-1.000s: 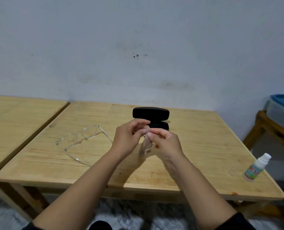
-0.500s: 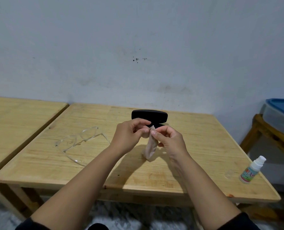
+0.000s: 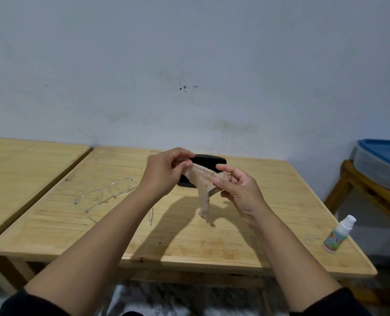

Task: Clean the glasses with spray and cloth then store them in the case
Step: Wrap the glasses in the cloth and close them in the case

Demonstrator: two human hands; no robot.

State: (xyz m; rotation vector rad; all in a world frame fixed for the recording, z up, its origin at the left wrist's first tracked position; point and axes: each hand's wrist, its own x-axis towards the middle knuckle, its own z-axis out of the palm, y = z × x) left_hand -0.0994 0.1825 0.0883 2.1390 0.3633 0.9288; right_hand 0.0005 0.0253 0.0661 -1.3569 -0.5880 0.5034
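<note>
The cloth point(image 3: 204, 185), bunched half a second ago, has been drawn out between the left hand point(image 3: 164, 173) and right hand point(image 3: 237, 190), both pinching it; wiping seems near, with the glasses point(image 3: 105, 195) lying toward the bench's point(image 3: 269, 224) left edge

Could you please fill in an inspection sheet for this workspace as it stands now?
Surface: wooden table, bare wood.
Job's things: cloth stretched in the air between both hands; clear glasses lying unfolded at left; black case open at the back; spray bottle upright near the right edge.
Clutter: nothing seen.
Grippers: left hand and right hand each pinch the cloth.
Cables: nothing seen.
Surroundings: second table at left; blue-lidded tub on a stand at right; wall.
</note>
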